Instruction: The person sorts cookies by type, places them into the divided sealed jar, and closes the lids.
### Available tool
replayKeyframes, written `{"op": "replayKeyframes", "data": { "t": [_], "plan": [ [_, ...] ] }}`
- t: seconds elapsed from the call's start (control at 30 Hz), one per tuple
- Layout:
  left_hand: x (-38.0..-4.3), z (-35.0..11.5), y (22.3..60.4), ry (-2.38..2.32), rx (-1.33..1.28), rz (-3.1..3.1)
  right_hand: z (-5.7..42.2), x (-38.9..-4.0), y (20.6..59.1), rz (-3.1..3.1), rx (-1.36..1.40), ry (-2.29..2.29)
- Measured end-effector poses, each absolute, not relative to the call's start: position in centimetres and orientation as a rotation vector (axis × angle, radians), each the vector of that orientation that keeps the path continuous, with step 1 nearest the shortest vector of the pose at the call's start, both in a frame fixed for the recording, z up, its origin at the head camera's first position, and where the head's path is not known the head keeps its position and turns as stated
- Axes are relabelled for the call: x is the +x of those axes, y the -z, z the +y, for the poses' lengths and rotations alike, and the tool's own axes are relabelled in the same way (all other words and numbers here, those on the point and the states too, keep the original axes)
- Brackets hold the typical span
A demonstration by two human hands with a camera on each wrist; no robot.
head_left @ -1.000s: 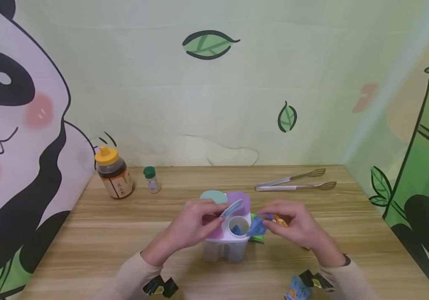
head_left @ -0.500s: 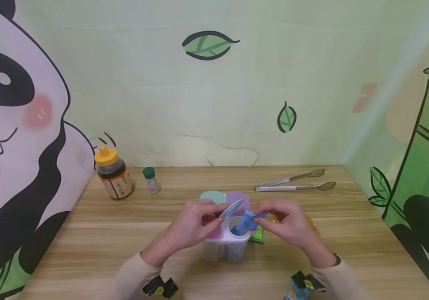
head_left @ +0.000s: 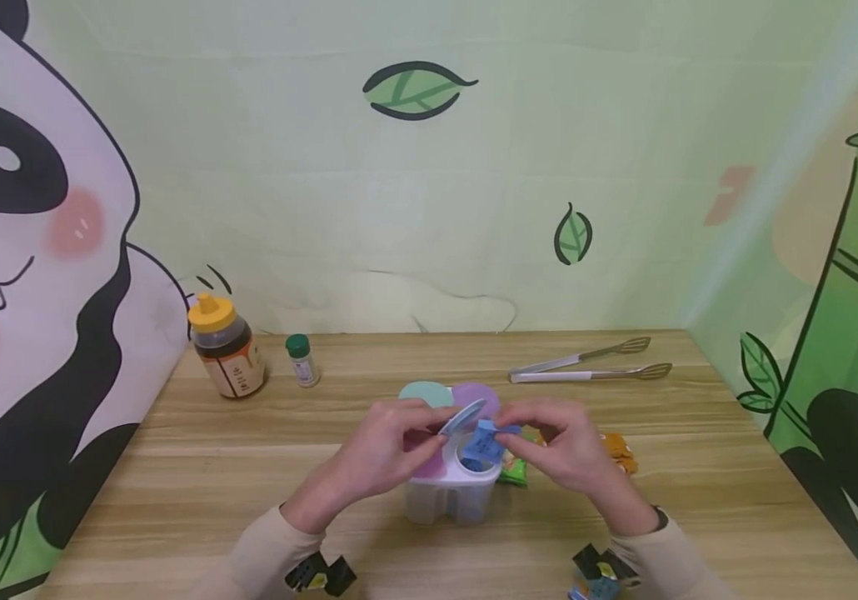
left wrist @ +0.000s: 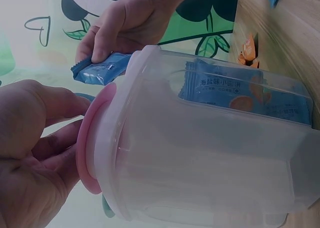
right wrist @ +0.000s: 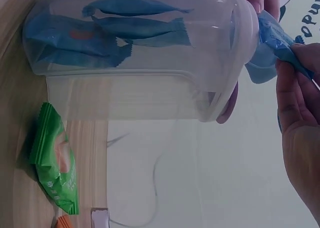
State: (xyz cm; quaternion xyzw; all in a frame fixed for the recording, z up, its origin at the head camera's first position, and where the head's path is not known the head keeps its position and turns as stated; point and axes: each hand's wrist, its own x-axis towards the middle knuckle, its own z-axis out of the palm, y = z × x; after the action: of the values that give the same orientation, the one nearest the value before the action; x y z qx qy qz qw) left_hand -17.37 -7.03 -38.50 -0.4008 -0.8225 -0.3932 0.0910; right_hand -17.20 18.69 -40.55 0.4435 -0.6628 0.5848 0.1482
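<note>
A clear plastic storage box (head_left: 450, 505) with several round coloured lids stands on the table in front of me. My left hand (head_left: 391, 442) holds its light blue lid (head_left: 466, 416) tilted up beside one uncovered round opening. Over that opening, my right hand (head_left: 560, 446) pinches a blue snack packet (head_left: 483, 445) between thumb and fingers. In the left wrist view the packet (left wrist: 102, 70) is at the box's rim. Several more blue snack packets (right wrist: 75, 41) lie inside the box, seen through its wall. The pink lid (left wrist: 95, 138) is in place near my left fingers.
Right of the box lie a green packet (right wrist: 55, 163) and orange packets (head_left: 619, 452). Another blue packet (head_left: 596, 590) lies under my right wrist, partly hidden. Behind are a yellow-capped bottle (head_left: 234, 362), a small green-capped jar (head_left: 305, 367) and white-handled tongs (head_left: 560, 377).
My right hand has moved left with the blue packet, from beside the box to over the opening. The orange packets have come into view behind it. My left hand keeps still.
</note>
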Motion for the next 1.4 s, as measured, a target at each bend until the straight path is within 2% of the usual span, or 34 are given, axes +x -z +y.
{"op": "replayKeyframes", "data": {
  "t": [0.23,0.5,0.97,1.23,1.4],
  "plan": [
    [-17.4,-7.0,38.5,1.168,-1.174,-2.463,18.3,-17.3,41.2,-1.931,1.257,-1.610],
    [-17.4,-7.0,38.4,1.161,-1.187,-2.453,18.0,-17.4,41.8,-2.010,1.276,-1.097],
    [-17.4,-7.0,38.1,1.163,-1.183,-2.466,18.7,-17.1,40.3,-2.243,1.410,-0.835],
    [-17.4,-7.0,38.2,1.153,-1.173,-2.477,18.6,-16.6,39.2,-2.392,1.533,-0.527],
    [-17.3,-6.9,38.4,1.153,-1.178,-2.472,18.5,-16.4,39.1,-2.440,1.538,-0.573]
  ]
}}
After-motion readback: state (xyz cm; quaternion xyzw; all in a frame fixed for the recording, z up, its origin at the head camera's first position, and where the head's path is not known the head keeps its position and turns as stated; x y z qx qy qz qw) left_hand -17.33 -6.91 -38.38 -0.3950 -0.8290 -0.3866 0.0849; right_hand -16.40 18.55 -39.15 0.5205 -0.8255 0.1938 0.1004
